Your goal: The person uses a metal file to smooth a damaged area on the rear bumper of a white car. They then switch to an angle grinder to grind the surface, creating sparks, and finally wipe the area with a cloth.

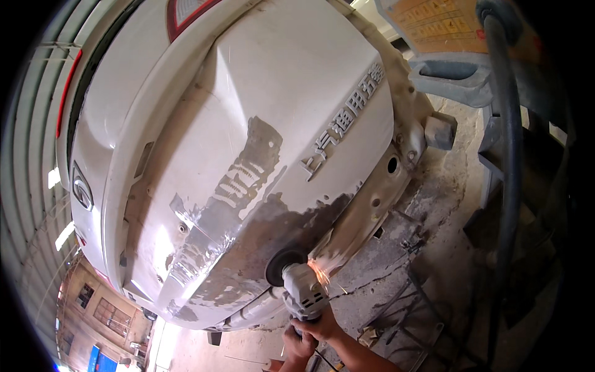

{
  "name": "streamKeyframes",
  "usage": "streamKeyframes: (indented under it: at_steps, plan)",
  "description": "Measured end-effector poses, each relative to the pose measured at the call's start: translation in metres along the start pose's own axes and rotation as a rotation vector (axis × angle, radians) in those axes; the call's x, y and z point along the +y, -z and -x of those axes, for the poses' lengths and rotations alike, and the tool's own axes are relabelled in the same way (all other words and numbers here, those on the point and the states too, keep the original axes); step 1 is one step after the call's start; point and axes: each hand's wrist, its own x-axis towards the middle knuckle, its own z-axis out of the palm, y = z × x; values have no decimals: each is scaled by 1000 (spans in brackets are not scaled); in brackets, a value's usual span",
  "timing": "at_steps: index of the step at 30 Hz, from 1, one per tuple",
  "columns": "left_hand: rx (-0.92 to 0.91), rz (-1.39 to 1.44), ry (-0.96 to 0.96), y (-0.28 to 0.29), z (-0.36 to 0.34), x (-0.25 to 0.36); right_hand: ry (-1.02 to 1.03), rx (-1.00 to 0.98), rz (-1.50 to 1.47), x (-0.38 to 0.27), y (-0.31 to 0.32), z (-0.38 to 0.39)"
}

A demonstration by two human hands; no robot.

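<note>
An angle grinder [304, 292] with a pale grey body is held in both of my hands. My right hand [322, 325] wraps round its dark rear handle, and my left hand [299, 345] closes on the same handle just below. The dark round disc [282, 265] presses on the lower edge of a white car tailgate [291, 56], where orange sparks [320, 273] fly off to the right. Around the disc the paint is gone, leaving a grey bare-metal patch [266, 239]. Higher up lies another stripped, ridged patch [251, 167]. Raised silver lettering [344, 118] runs along the panel's right part.
At the right stands a grey-and-orange machine [446, 31] with a thick black cable [509, 155] hanging down. Cables and metal tools [409, 279] lie on the cracked concrete floor [372, 291]. A metal bumper beam end [440, 131] juts out beside the car. A corrugated wall [31, 186] curves along the left.
</note>
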Motion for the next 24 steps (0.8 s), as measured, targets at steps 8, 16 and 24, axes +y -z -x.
streamKeyframes:
  at_steps: [8,16,24]
  plan:
    - [-19,-123,-74,10,3,-16,45,37,-116,9,-9,-1]
    - [-88,-171,74,27,-14,-3,13,79,-222,10,-20,-4]
    - [63,-28,-67,33,14,-19,15,-39,-7,48,-31,15]
